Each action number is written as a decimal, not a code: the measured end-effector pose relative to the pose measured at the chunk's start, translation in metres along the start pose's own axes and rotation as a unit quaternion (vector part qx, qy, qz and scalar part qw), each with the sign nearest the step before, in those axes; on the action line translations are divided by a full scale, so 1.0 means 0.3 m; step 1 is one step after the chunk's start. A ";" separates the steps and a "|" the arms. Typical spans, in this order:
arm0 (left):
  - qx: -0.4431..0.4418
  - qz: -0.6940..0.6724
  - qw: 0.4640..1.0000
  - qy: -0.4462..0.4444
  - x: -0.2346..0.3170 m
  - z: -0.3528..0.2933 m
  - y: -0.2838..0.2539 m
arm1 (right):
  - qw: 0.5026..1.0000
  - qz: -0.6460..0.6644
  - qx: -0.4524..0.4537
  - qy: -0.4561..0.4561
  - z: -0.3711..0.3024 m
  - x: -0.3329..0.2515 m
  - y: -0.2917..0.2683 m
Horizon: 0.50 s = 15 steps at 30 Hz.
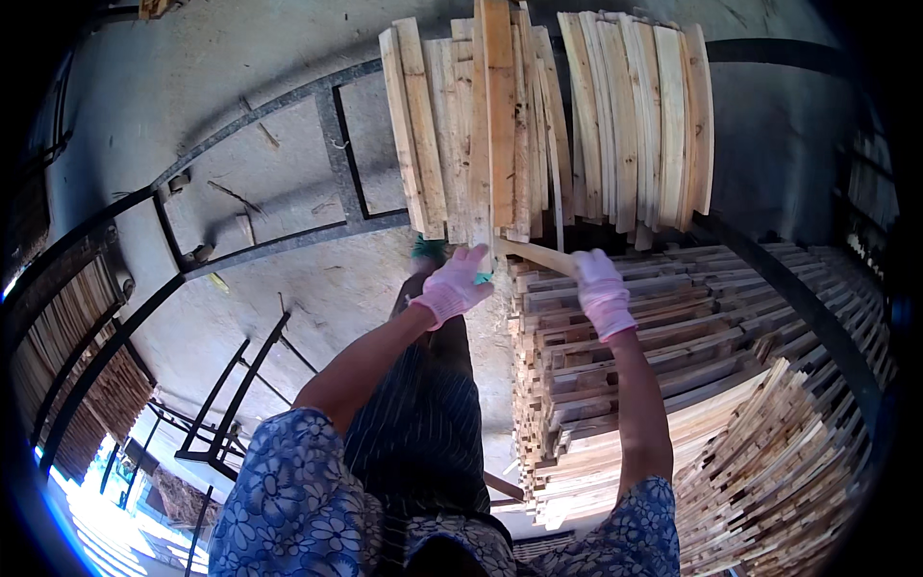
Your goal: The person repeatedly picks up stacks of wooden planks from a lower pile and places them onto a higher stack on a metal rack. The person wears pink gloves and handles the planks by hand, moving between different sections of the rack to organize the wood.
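My right hand (603, 290), in a pale pink knit glove, is closed around the right end of a short wooden slat (540, 257). The slat slants up to the left, its far end by the lower ends of the stacked boards. My left hand (456, 287), gloved alike, is just below those board ends, thumb and fingers apart. Its fingertips are close to the end of a board; whether they touch it I cannot make out. In front of me lies a row of wooden boards (502, 125), side by side, with one darker board on top.
A dark metal frame (344, 154) runs beneath the boards and off to the left. A second bundle of boards (639, 120) lies to the right. Stacked slats (635, 337) fill the lower right. A black metal stand (231, 404) is at left. Wood scraps dot the concrete floor (288, 279).
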<state>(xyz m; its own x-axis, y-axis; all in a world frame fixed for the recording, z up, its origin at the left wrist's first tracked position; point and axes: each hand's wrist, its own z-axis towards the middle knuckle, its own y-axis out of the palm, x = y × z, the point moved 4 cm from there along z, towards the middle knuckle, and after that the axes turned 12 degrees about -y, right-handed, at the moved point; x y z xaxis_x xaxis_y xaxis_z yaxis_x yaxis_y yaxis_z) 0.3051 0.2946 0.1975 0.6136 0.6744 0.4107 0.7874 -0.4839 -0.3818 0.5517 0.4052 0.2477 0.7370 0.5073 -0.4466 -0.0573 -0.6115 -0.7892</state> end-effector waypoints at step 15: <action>-0.024 -0.198 0.961 -0.190 0.255 0.464 -0.459 | 0.937 0.286 0.118 0.164 0.544 0.438 0.143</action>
<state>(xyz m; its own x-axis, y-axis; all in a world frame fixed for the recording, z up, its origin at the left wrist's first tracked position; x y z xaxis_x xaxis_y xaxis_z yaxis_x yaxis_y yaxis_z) 0.2353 0.4905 0.1661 0.2062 0.9619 0.1794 0.9623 -0.1662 -0.2152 0.5360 0.5448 0.0865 0.7058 -0.1004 -0.7012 -0.6244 -0.5556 -0.5490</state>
